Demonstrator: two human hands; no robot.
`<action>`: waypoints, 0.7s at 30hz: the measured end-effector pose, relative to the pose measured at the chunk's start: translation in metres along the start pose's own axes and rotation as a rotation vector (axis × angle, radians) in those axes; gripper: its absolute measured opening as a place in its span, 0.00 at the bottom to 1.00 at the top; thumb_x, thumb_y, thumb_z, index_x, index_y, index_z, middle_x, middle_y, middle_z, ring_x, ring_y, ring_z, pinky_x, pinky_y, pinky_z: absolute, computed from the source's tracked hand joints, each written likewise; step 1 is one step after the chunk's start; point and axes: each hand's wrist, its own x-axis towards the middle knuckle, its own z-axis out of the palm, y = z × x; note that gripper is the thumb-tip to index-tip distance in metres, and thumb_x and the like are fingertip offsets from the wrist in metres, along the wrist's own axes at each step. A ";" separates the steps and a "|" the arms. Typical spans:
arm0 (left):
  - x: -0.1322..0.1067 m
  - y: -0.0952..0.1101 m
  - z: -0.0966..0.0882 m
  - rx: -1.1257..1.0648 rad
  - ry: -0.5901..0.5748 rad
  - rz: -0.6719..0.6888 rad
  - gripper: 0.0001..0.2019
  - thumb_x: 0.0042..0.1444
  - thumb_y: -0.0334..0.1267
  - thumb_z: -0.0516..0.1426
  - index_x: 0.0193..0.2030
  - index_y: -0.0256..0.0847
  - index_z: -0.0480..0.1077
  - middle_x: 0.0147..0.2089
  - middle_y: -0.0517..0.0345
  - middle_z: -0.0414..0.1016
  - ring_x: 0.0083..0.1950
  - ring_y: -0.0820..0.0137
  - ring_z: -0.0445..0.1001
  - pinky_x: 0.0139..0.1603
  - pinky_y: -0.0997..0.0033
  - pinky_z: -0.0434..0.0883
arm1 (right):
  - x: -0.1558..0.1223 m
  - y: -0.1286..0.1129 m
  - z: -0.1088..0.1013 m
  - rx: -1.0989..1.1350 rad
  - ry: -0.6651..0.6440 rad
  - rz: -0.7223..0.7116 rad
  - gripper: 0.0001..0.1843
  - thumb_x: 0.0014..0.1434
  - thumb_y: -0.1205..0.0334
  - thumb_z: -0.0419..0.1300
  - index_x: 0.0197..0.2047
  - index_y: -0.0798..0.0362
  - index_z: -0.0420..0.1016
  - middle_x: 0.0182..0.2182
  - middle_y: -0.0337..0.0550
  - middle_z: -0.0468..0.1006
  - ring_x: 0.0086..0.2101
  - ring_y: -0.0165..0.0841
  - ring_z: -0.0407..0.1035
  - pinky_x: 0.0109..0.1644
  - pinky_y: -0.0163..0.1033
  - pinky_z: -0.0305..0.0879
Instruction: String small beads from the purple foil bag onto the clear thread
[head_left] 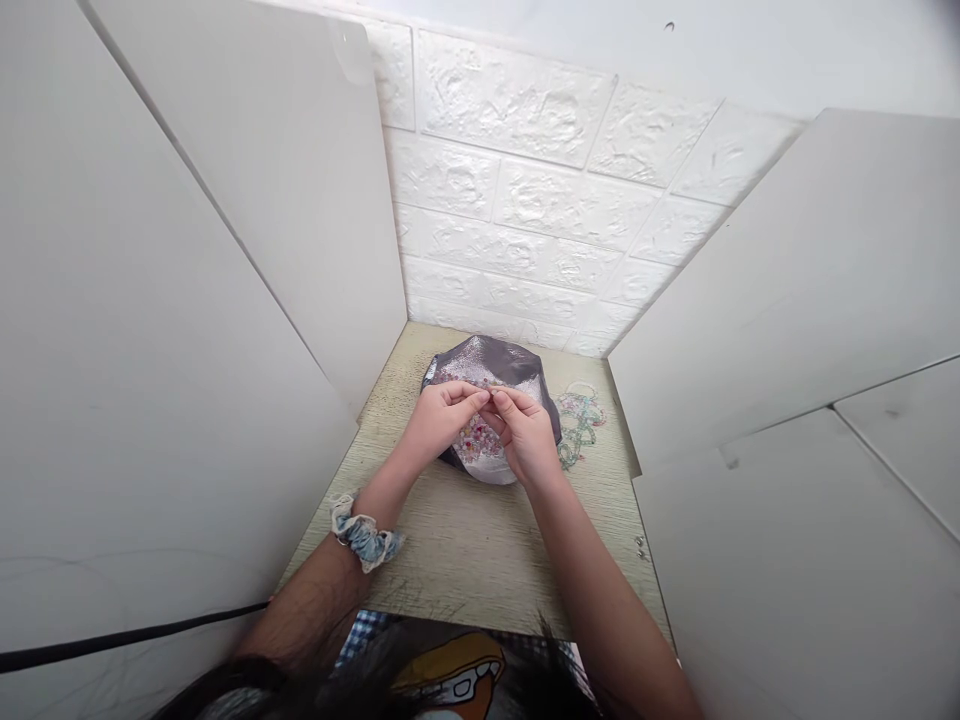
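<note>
Beads [478, 440], pink and red, are lying in the silver-lined bag [511, 362] on the table [480, 540], right under the action! The left hand [441, 415] is leaning in from seven o'clock, the right hand [531, 437] from five, thumbs and fingers pinching tip to tip; what they're gripping is too small to tell. Strings [576, 440] in green and pink are sprawling beside the bag at three o'clock, and a hair tie [366, 532] is circling the left wrist.

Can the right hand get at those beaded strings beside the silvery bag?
Probably yes: the beaded strings lie uncovered on the tabletop, with only the silvery bag partly between. The right hand would likely have to leave its pinch by the left hand first.
</note>
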 end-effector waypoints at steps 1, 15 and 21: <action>0.000 0.000 0.000 0.002 -0.002 -0.002 0.10 0.45 0.40 0.57 0.25 0.34 0.70 0.15 0.66 0.61 0.19 0.81 0.55 0.23 0.78 0.57 | 0.000 0.000 -0.001 -0.005 -0.001 -0.005 0.08 0.39 0.61 0.64 0.26 0.54 0.74 0.26 0.37 0.76 0.30 0.27 0.70 0.44 0.37 0.67; 0.002 -0.003 -0.001 -0.019 -0.018 -0.060 0.13 0.43 0.44 0.57 0.26 0.32 0.69 0.13 0.68 0.53 0.16 0.83 0.49 0.16 0.80 0.48 | -0.001 0.002 -0.002 -0.100 -0.014 -0.078 0.08 0.43 0.59 0.62 0.28 0.54 0.74 0.27 0.38 0.76 0.31 0.29 0.70 0.44 0.40 0.67; 0.002 -0.003 0.001 -0.073 -0.020 -0.058 0.13 0.42 0.44 0.58 0.25 0.32 0.69 0.13 0.68 0.53 0.16 0.83 0.50 0.16 0.80 0.48 | -0.002 0.006 0.001 -0.018 0.006 -0.050 0.07 0.44 0.60 0.62 0.28 0.54 0.74 0.26 0.37 0.76 0.31 0.27 0.70 0.42 0.38 0.67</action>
